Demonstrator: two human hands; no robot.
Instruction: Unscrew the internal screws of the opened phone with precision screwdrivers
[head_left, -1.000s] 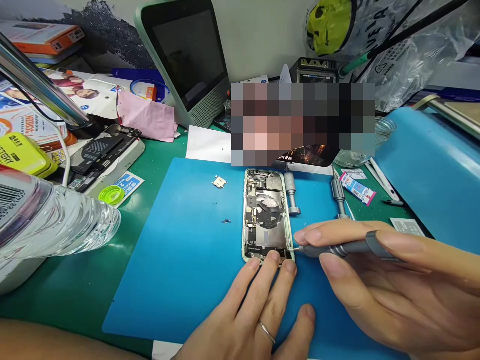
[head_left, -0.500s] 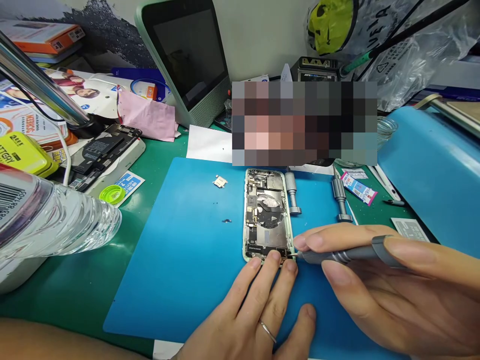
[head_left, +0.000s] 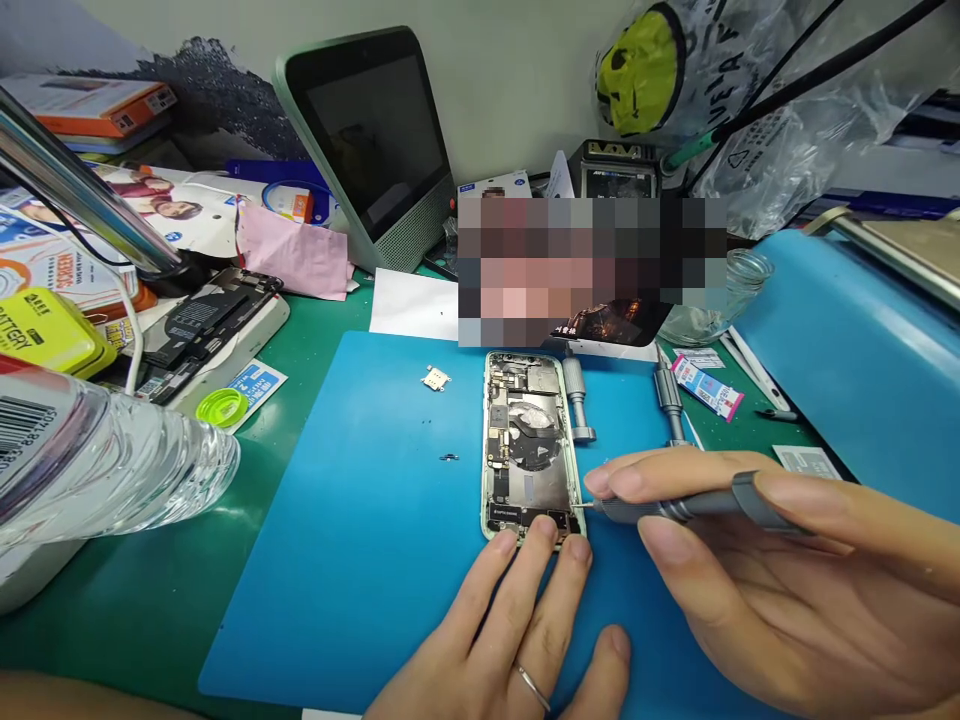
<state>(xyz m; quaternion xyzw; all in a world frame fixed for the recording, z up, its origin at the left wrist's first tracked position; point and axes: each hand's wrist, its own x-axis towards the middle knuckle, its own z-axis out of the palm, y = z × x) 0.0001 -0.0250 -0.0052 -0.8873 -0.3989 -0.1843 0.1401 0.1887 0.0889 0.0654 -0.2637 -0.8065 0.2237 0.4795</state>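
An opened phone [head_left: 536, 490] lies on a blue mat [head_left: 337, 560], with its internal boards and bare metal frame showing. My left hand [head_left: 517, 620], wearing a ring, rests fingers outstretched and spread, tips on the phone's near end. In my right hand [head_left: 757, 560] is a slim grey screwdriver [head_left: 660, 507], gripped between fingers and thumb. Its thin tip meets the phone's right edge near the lower end; what exactly it touches is too small to tell. Left of the phone lie a small metal plate [head_left: 435, 378] and a tiny dark part [head_left: 448, 457].
Two more screwdrivers [head_left: 576, 395] [head_left: 670, 400] lie beyond my right hand. A water bottle [head_left: 120, 450] juts in from the left, near another opened phone [head_left: 214, 320]. A screen device [head_left: 375, 140] stands behind. A glass jar [head_left: 720, 300] and a tube [head_left: 707, 386] are at right.
The view has tilted slightly, so the phone and mat appear lower. The screwdriver tip has moved a little up the phone's right edge, away from the near end. My left hand stays on the phone.
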